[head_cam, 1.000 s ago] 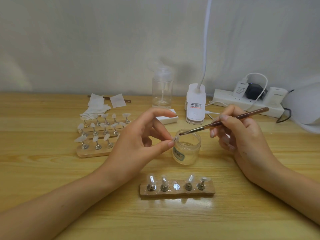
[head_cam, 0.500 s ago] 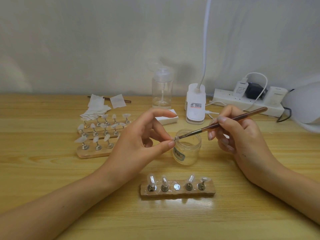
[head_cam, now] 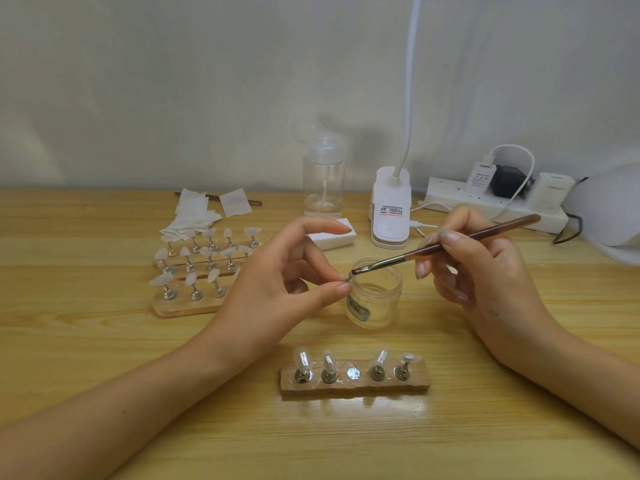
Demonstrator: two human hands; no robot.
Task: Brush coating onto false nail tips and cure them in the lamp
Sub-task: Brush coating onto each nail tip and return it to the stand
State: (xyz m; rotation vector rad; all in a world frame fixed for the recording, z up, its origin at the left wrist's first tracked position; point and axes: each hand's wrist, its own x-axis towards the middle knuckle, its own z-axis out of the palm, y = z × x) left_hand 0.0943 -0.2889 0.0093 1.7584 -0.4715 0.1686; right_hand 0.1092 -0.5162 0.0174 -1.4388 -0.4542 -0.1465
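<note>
Brush (head_cam: 498, 226) bristles have moved left from over the jar (head_cam: 375, 306) onto the nail tip (head_cam: 347, 277), pinched in the grip of the left hand (head_cam: 277, 289) beside the jar's rim; the right hand (head_cam: 485, 275) grip holds the brush.

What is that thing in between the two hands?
In the head view, a small open clear jar stands between the left hand and the right hand, with the tip of the brush above its rim.

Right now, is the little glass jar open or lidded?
Open. The jar stands upright with a bare rim, no lid on it, and the brush bristles sit above its mouth.
</note>
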